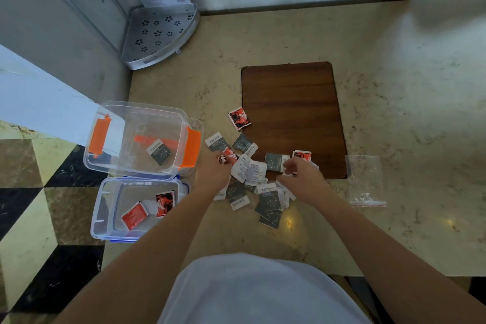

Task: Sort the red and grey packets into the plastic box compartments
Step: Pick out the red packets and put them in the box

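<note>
My left grip (pixel 214 169) pinches a red packet (pixel 223 159) at the pile's (pixel 249 179) nine o'clock edge on the counter (pixel 394 87); my right grip (pixel 297 175) curls over packets, hold unclear. I judge them light, thin, slippery: take corners

place: home, likely bathroom or kitchen corner
counter: marble top (pixel 394 87)
11 o'clock: metal corner shelf (pixel 160 34)
floor: checkered tiles (pixel 39 192)
</note>
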